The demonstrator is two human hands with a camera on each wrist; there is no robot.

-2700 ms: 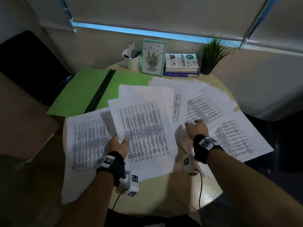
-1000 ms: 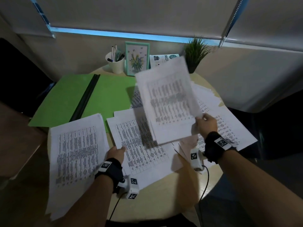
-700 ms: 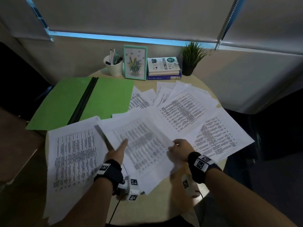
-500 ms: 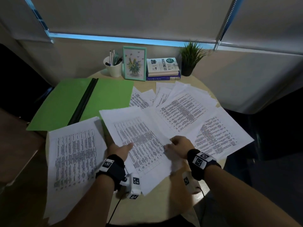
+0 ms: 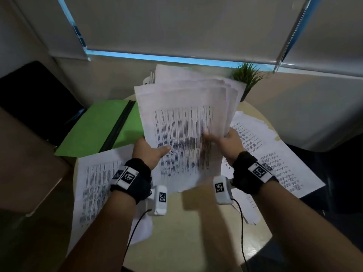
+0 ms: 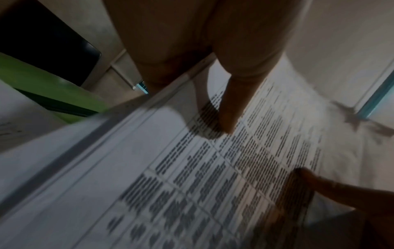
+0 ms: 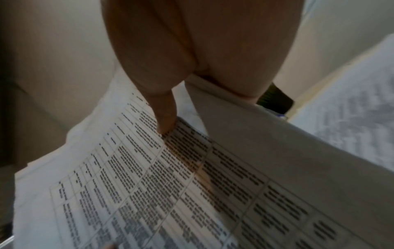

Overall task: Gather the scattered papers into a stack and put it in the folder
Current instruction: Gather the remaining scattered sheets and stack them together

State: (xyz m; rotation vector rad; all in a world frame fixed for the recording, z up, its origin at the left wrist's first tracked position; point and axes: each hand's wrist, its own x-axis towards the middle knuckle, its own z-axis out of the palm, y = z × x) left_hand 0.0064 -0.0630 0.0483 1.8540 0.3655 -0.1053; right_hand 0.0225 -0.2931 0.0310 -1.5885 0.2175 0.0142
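Our left hand (image 5: 147, 152) and right hand (image 5: 227, 143) grip a lifted, uneven stack (image 5: 184, 122) above the counter (image 5: 186, 228); we judge gathering half done, loose sheets (image 5: 275, 158) next, then the folder (image 5: 98, 126).

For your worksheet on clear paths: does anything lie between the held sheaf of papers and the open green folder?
Nothing visible does. The sheaf, gripped by left hand and right hand, is raised just right of the folder, whose inner faces lie bare.

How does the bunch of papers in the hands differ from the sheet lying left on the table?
The held bunch is lifted and tilted up; the left sheet lies flat on the table. The bunch is several fanned sheets pinched by the left hand and right hand; the left sheet is untouched. Both carry printed tables.
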